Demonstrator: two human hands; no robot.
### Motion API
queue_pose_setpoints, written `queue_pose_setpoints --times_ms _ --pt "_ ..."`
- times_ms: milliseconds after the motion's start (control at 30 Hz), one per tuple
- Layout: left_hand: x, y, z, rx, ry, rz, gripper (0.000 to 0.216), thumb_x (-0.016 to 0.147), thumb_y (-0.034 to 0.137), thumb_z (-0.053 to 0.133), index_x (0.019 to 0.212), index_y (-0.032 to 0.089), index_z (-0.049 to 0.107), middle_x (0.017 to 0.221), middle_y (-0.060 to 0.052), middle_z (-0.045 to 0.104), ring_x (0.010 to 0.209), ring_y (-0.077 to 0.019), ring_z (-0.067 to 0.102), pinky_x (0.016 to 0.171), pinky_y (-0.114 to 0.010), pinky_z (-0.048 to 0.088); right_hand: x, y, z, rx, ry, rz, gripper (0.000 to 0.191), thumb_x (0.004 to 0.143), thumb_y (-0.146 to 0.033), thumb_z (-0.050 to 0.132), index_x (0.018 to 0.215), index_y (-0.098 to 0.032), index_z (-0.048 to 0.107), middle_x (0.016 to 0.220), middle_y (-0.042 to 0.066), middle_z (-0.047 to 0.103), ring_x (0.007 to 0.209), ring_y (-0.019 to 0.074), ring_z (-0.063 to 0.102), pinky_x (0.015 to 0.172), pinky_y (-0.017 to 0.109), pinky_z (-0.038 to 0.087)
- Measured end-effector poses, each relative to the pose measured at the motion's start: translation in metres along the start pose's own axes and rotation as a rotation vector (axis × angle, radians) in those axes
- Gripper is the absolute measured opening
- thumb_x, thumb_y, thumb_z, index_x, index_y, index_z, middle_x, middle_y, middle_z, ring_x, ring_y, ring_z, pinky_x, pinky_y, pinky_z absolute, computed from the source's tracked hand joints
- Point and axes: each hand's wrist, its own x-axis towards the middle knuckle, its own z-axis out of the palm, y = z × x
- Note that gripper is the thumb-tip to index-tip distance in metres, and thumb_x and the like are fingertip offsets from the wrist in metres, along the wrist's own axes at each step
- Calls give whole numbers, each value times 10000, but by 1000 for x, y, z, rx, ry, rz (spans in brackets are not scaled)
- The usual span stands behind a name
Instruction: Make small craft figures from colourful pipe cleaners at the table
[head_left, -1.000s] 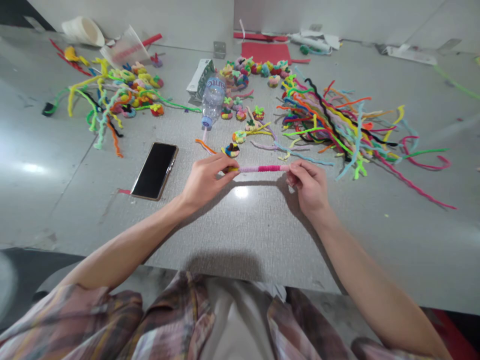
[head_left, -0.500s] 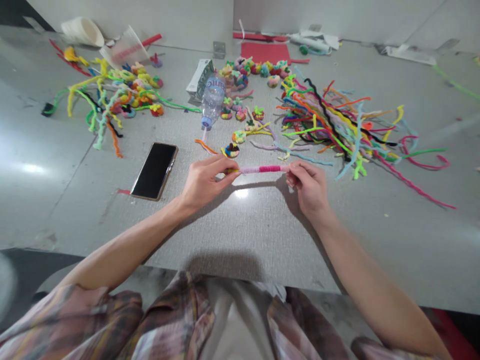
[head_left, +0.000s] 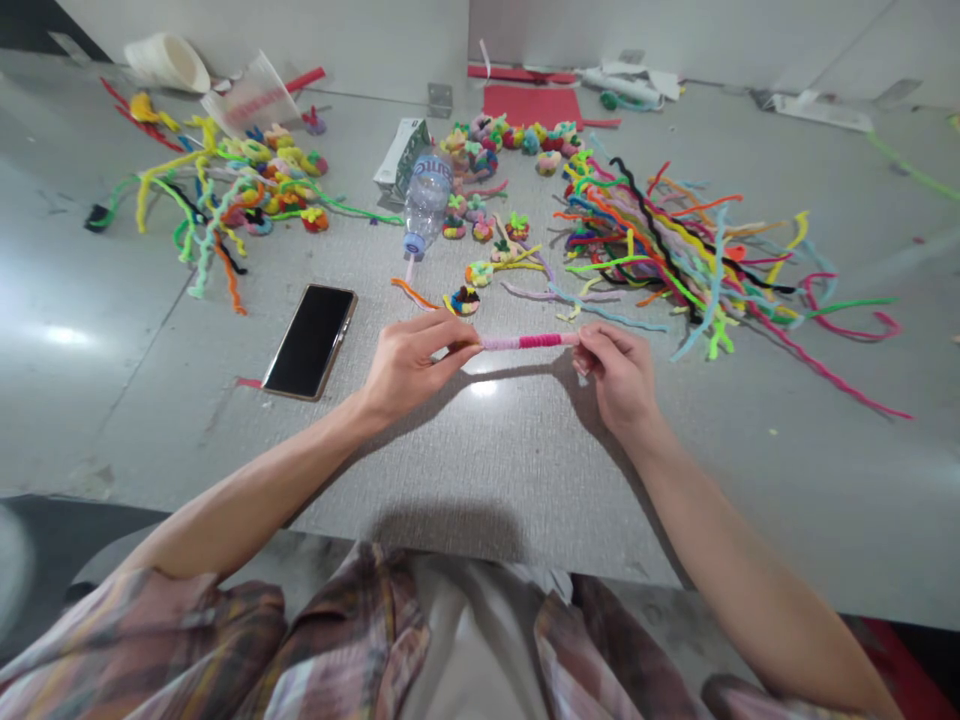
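The grey bench [head_left: 525, 450] runs back to a pale panel. The rod [head_left: 540, 341], banded lilac, magenta and pale pink, is level above the bare front area, between both hands, its shadow on the surface below. The left hand [head_left: 412, 355] pinches one end and the right hand [head_left: 621, 375] the other; the fingers of each are closed. The phone [head_left: 310, 340] lies left, the stems [head_left: 667, 240] right.

Step in hand, as judged: holding or turning the banded rod. The next move calls for firm pinches at both ends. Compared with one second earlier, less yellow shows at the left fingers; hand positions are nearly unchanged.
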Motion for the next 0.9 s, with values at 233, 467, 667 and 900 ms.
queue_pose_setpoints --times_ms 233,467,667,900 --pt "0 0 3 -8 39 -54 90 1064 266 782 997 227 829 950 -33 846 881 -176 793 829 -338 630 0 0 1 -21 11 2 327 962 -490 835 758 -254 737 690 -15 556 620 139 464 568 320 340" --pt "1 -1 6 -86 105 -191 113 984 247 860 1082 198 831 1043 -43 874 914 -164 839 896 -302 703 1 2 1 15 10 -25 304 989 -481 841 807 -253 757 710 -22 553 622 127 463 581 311 361" --pt "2 -1 7 -116 162 -238 97 967 215 866 1056 190 837 1038 -41 879 908 -158 842 907 -300 723 1 3 0 24 11 -29 261 996 -445 827 828 -250 787 692 -23 544 628 128 466 586 310 352" --pt "2 -3 6 -174 133 -272 78 976 224 853 1050 203 844 1043 -38 871 921 -162 835 923 -314 717 1 0 2 7 20 -19 272 984 -497 836 852 -263 792 684 -24 539 621 138 456 580 319 358"
